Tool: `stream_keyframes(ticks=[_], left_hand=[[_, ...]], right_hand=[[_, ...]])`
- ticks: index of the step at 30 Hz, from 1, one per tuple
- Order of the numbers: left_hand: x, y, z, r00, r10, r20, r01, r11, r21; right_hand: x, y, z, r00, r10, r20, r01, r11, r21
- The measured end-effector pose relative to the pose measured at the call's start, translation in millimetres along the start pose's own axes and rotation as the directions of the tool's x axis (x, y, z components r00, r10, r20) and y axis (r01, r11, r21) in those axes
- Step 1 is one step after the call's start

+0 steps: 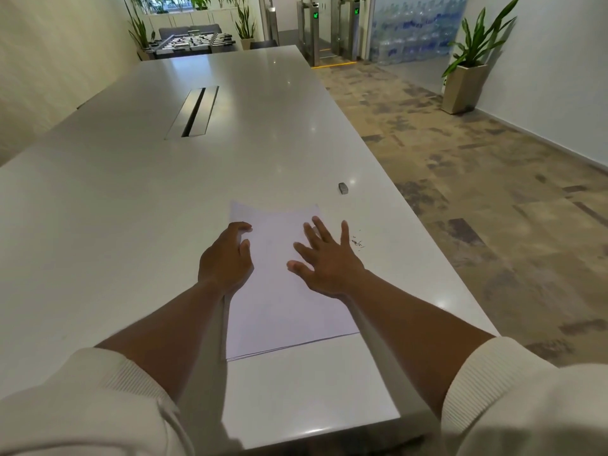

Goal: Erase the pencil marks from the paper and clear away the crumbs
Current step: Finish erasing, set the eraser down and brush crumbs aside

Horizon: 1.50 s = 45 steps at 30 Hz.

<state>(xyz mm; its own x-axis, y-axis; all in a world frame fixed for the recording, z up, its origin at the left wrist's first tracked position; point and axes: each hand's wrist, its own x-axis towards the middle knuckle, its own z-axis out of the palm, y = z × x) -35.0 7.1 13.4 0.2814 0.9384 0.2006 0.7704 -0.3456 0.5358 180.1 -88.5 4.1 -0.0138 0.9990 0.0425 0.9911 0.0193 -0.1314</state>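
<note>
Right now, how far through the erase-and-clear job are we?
Done, it seems: the paper shows no clear pencil marks, and the eraser lies set down on the table, away from both hands. In hand: the left hand rests on the sheet's left edge while the right hand is spread open at its right edge. Left: the crumbs lie on the table just right of the paper.

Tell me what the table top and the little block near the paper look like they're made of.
Table top: a smooth, glossy pale surface, likely laminate or stone composite, since it mirrors ceiling lights. Block: small, grey, matte, probably a rubber eraser, though too small to tell.
</note>
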Motion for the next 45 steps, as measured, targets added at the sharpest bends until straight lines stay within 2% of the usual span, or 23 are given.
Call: stream_keyframes(ticks=[2, 5, 7, 10, 12, 14, 17, 22, 24, 28, 31, 33, 36, 42, 45], left_hand=[[-2, -3, 0, 1.0, 0.019, -0.014, -0.019, 1.0, 0.009], [-6, -6, 0, 0.999, 0.044, -0.013, -0.043, 0.997, 0.064], [-8, -6, 1, 0.999, 0.051, -0.015, -0.049, 0.995, 0.083], [-7, -6, 2, 0.998, 0.059, -0.027, -0.056, 0.995, 0.087], [-6, -7, 2, 0.998, 0.064, -0.018, -0.061, 0.991, 0.119], [-4, -8, 2, 0.998, 0.056, -0.005, -0.055, 0.987, 0.154], [-2, -10, 1, 0.999, 0.051, 0.0, -0.051, 0.984, 0.172], [-2, -12, 0, 1.0, 0.015, 0.027, -0.02, 0.981, 0.195], [-1, -14, -1, 1.0, 0.031, -0.005, -0.029, 0.981, 0.193], [0, -14, -1, 0.965, 0.191, -0.181, -0.13, 0.944, 0.304], [3, 4, -4, 0.943, 0.219, -0.252, -0.15, 0.952, 0.266], [6, 21, -4, 0.949, 0.219, -0.227, -0.165, 0.958, 0.232], [12, 41, 5, 0.949, 0.246, -0.196, -0.21, 0.96, 0.184], [18, 79, 43, 0.963, 0.259, -0.074, -0.246, 0.958, 0.146], [19, 94, 59, 0.958, 0.286, -0.017, -0.281, 0.95, 0.134]], right_hand=[[-3, 4, -1, 0.993, 0.116, 0.038, -0.115, 0.993, -0.028], [-3, 12, -8, 0.944, 0.329, 0.014, -0.326, 0.941, -0.088], [-1, 13, -11, 0.925, 0.379, -0.03, -0.38, 0.921, -0.085], [2, 2, -11, 0.971, 0.229, -0.071, -0.231, 0.973, -0.01], [3, -9, -7, 0.995, 0.086, -0.058, -0.085, 0.996, 0.008], [2, -16, -1, 1.0, 0.016, -0.019, -0.016, 1.0, -0.007], [-2, -15, 2, 0.994, 0.103, 0.028, -0.104, 0.995, 0.007], [-9, 4, -6, 0.945, 0.326, -0.003, -0.326, 0.945, 0.004], [-13, 13, -8, 0.939, 0.345, -0.013, -0.344, 0.938, 0.03], [-20, 27, -8, 0.932, 0.347, -0.104, -0.342, 0.937, 0.063], [-27, 34, -10, 0.933, 0.332, -0.137, -0.319, 0.942, 0.108], [-31, 38, -11, 0.947, 0.296, -0.122, -0.276, 0.949, 0.155], [-36, 42, -9, 0.966, 0.241, -0.095, -0.227, 0.965, 0.132], [-41, 45, -5, 0.918, 0.394, -0.048, -0.387, 0.916, 0.109], [-45, 47, -4, 0.91, 0.409, -0.07, -0.4, 0.909, 0.115]])
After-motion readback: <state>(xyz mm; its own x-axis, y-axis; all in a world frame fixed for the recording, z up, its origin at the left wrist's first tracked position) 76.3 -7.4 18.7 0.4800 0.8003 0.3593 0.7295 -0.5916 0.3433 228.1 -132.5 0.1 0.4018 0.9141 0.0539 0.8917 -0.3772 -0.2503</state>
